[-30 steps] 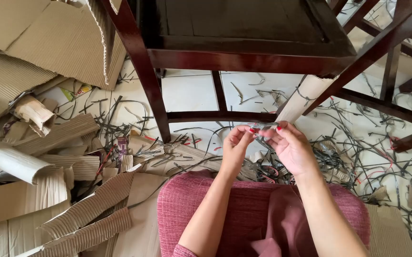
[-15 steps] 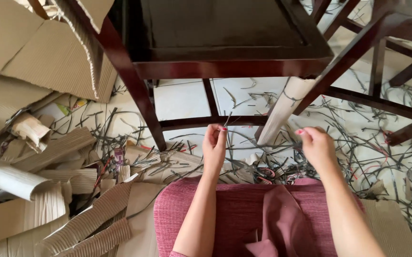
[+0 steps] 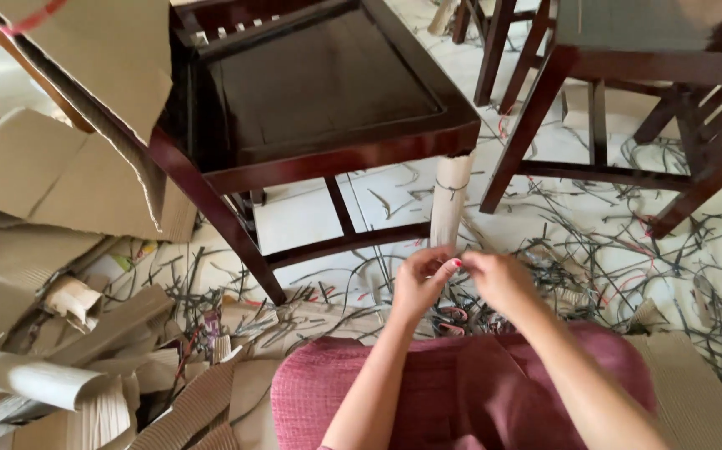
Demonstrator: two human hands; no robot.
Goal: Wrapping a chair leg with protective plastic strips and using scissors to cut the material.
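Note:
My left hand (image 3: 417, 285) and my right hand (image 3: 500, 280) meet fingertip to fingertip just below the foot of a chair leg wrapped in pale cardboard (image 3: 450, 200). A thin tie circles that wrap near its top. Both hands are pinched; the left seems to keep the thin dark strip it held a moment ago, though it is too small and blurred to make out. The leg belongs to a dark wooden chair (image 3: 311, 92) straight ahead. My lap is covered in pink cloth (image 3: 461, 392).
Torn corrugated cardboard (image 3: 69, 175) is heaped at the left. Dark and red strips (image 3: 619, 258) litter the white tiled floor. A second dark chair (image 3: 627, 75) stands at the upper right. A cardboard sheet (image 3: 694, 392) lies at the lower right.
Half a second ago my hands were spread apart, the left holding up a thin strip. They have come together under the wrapped leg. The view has tilted up, showing the chair seat.

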